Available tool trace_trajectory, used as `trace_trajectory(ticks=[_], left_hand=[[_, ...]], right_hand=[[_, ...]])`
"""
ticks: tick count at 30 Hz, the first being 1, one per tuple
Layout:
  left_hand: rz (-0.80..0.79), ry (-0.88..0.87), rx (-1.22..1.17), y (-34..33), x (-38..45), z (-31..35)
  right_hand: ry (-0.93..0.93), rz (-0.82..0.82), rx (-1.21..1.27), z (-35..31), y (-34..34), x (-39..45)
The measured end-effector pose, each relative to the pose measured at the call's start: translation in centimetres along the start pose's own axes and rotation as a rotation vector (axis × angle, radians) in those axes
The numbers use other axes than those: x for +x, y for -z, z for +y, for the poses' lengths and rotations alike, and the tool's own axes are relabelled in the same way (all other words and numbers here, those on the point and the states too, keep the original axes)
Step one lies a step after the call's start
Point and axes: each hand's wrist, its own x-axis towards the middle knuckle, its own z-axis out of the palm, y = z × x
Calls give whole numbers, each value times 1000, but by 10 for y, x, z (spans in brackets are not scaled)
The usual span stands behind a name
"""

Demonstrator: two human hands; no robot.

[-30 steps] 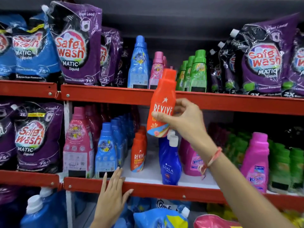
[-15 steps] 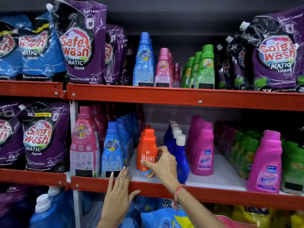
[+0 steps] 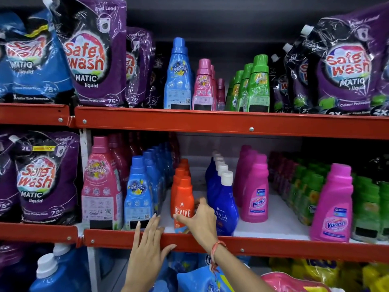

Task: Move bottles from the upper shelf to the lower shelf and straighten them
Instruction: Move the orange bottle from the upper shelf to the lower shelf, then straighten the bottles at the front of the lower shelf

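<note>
My right hand [image 3: 200, 220] was wrapped around the lower body of the orange Revive bottle [image 3: 183, 204], thumb across the front below the label and fingers curled behind it, so the grip was closed on the bottle. The bottle stood upright at the front of the lower shelf [image 3: 273, 248], its base on the white shelf floor just behind the red front rail, heading a short row of other orange bottles [image 3: 180, 172] that ran back behind it. To its left stood a row of blue All Day Freshness bottles [image 3: 137, 192], and touching or nearly touching its right side was the front blue Ujala bottle [image 3: 226, 205], partly hidden by my hand. My left hand [image 3: 147, 247] lay flat and open on the red rail of that shelf, fingers spread and pointing up, the fingertips reaching just over the rim near the blue bottles, holding nothing. On the upper shelf [image 3: 210, 123] a blue bottle [image 3: 178, 76], pink bottles [image 3: 203, 87] and green bottles [image 3: 257, 85] stood upright between the purple Safewash pouches [image 3: 92, 55].
</note>
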Motion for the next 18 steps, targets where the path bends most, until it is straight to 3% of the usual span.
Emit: trace_trajectory(ticks=[10, 18], left_hand=[[-22, 39, -129, 11, 0, 4], [-1, 136, -297, 14, 0, 13]], right_hand=[[127, -3, 54, 22, 25, -29], [129, 378, 114, 69, 99, -53]])
